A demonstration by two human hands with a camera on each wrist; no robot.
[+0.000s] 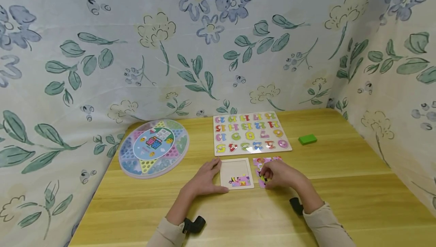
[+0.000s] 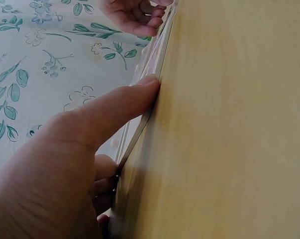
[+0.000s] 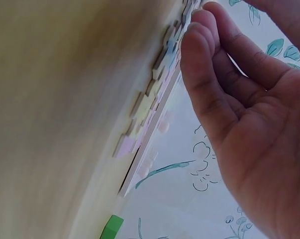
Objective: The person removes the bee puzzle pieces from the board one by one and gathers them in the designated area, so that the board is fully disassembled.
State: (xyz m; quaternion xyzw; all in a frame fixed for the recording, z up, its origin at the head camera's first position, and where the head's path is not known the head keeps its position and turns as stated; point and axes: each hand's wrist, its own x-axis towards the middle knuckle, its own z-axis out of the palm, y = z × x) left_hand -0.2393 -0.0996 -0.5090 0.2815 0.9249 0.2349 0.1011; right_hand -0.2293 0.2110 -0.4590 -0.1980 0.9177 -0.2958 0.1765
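Observation:
A square wooden puzzle tray (image 1: 235, 166) lies on the table, with a few joined pink and yellow puzzle pieces (image 1: 241, 181) in its lower part. My left hand (image 1: 205, 178) grips the tray at its left side, fingers at the upper left corner and thumb along the near edge; the left wrist view shows the thumb (image 2: 122, 104) against that edge. To the right of the tray lie loose pink puzzle pieces (image 1: 262, 161). Over them, my right hand (image 1: 281, 174) pinches a yellow and black puzzle piece (image 1: 267, 178) between curled fingers and thumb. Its fingers partly cover the pieces.
Behind the tray lies a number puzzle board (image 1: 252, 133) with colourful numerals. A round Chinese checkers set (image 1: 153, 148) sits at the back left. A green block (image 1: 307, 139) is at the right. Flowered cloth (image 1: 218, 50) hangs behind the wooden table (image 1: 340, 186).

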